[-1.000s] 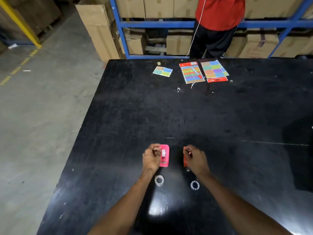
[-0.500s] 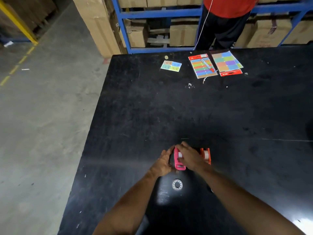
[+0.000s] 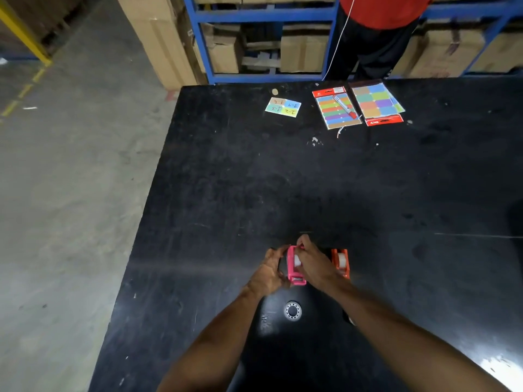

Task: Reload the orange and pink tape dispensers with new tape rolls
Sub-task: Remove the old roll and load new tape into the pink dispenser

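There is only one view, from a wide-angle camera on the person's head. It looks forward and steeply down over the black surface [image 3: 311, 179]. Both forearms enter from the bottom edge, and the hands are in the lower middle, quite near the lens. The far edge of the surface is high in the frame, with blue shelving [image 3: 263, 15] behind it. The concrete floor [image 3: 70, 179] fills the left side. Straight lines bend slightly toward the edges.

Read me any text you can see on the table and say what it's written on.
"2-2", "2-4", "3 5": handwritten, upside down, on the small coloured card; other marks unclear.
Red header of the right sticker pack: white print, too blurred.
Left sticker pack header: too small.
Pink dispenser and orange dispenser: none legible.
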Action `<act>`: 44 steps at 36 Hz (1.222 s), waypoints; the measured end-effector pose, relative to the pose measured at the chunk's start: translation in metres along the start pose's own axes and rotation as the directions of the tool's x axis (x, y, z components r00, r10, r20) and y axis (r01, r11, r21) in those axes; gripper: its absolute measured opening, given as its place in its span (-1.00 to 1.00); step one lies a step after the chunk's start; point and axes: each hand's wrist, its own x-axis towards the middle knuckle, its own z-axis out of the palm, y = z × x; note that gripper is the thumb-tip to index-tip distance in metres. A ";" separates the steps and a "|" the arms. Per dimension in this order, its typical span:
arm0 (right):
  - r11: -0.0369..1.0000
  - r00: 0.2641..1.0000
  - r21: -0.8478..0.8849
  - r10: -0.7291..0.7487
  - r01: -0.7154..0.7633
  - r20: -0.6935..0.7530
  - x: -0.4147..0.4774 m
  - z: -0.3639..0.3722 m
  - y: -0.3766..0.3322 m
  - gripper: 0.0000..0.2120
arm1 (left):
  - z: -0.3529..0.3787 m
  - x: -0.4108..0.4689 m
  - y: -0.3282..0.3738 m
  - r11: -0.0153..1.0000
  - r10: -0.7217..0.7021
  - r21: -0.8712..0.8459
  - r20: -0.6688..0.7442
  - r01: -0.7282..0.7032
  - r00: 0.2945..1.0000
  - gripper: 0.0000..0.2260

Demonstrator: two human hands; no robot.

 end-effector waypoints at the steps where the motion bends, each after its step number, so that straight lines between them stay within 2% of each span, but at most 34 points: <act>1: 0.999 0.999 -0.034 -0.035 0.036 0.032 0.002 0.000 0.003 -0.86 | 0.000 -0.001 0.003 1.000 0.002 -0.002 0.000 -0.002 1.000 -0.07; 2: 0.998 0.998 -0.048 -0.049 0.050 0.027 0.004 0.000 0.007 -0.89 | 0.000 -0.001 0.003 1.000 0.005 -0.002 -0.002 -0.005 1.000 -0.07; 5: 0.994 0.996 0.109 -0.017 0.008 0.084 0.001 -0.011 0.006 -0.91 | 0.001 -0.006 0.010 1.000 0.007 0.010 0.008 -0.007 1.000 -0.07; 12: 0.997 0.991 0.074 0.012 -0.022 0.133 -0.008 -0.027 -0.003 -0.76 | 0.011 -0.002 0.004 0.995 0.013 0.101 -0.058 -0.007 0.998 -0.11; 14: 0.999 0.992 0.047 -0.004 -0.003 0.129 -0.008 -0.030 -0.002 -0.73 | 0.011 -0.003 0.003 0.991 0.014 0.134 -0.067 -0.005 0.998 -0.24; 16: 0.998 0.991 0.057 -0.021 0.014 0.131 -0.009 -0.033 -0.001 -0.73 | 0.013 -0.006 0.005 0.998 -0.013 0.066 -0.086 0.019 0.996 -0.49; 17: 0.997 0.991 0.078 -0.024 0.014 0.129 -0.011 -0.036 -0.004 -0.72 | 0.011 -0.010 0.008 0.997 -0.020 0.078 -0.064 0.025 0.998 -0.44; 19: 0.996 0.991 0.086 -0.023 0.012 0.130 -0.014 -0.043 -0.006 -0.71 | 0.010 -0.011 0.008 0.995 -0.032 0.100 0.015 0.030 0.999 -0.07; 20: 0.997 0.991 0.075 -0.017 0.008 0.132 -0.018 -0.048 -0.007 -0.69 | 0.007 -0.015 0.011 0.993 -0.049 0.105 0.027 0.046 0.998 0.01; 21: 0.997 0.991 0.074 -0.015 0.005 0.132 -0.020 -0.049 -0.008 -0.68 | 0.005 -0.019 0.012 0.990 -0.055 0.129 0.026 0.052 0.998 0.00; 23: 0.996 0.993 0.086 -0.012 0.002 0.116 -0.027 -0.056 -0.011 -0.66 | 0.002 -0.023 0.017 0.989 -0.016 0.146 -0.046 0.023 0.999 -0.20; 24: 0.995 0.994 0.095 -0.006 -0.004 0.107 -0.031 -0.059 -0.013 -0.66 | -0.001 -0.026 0.019 0.992 0.018 0.123 -0.106 -0.005 0.994 -0.35; 26: 0.996 0.997 0.092 -0.009 0.002 0.082 -0.039 -0.061 -0.016 -0.68 | -0.002 -0.031 0.021 0.998 0.039 -0.033 -0.205 -0.046 0.978 -0.63; 29: 0.997 0.999 0.064 -0.041 0.040 0.026 -0.051 -0.065 -0.024 -0.74 | -0.003 -0.047 0.030 0.951 0.010 -0.302 -0.206 -0.074 0.978 -0.84; 35: 0.999 0.999 0.028 -0.034 0.034 -0.003 -0.067 -0.071 -0.038 -0.84 | 0.007 -0.067 0.042 0.874 0.029 -0.461 -0.263 -0.152 0.964 -0.84; 44: 0.990 0.999 0.142 0.016 -0.009 -0.046 -0.098 -0.060 -0.037 -0.94 | 0.020 -0.087 0.049 0.890 -0.001 -0.428 -0.349 -0.159 0.937 -0.75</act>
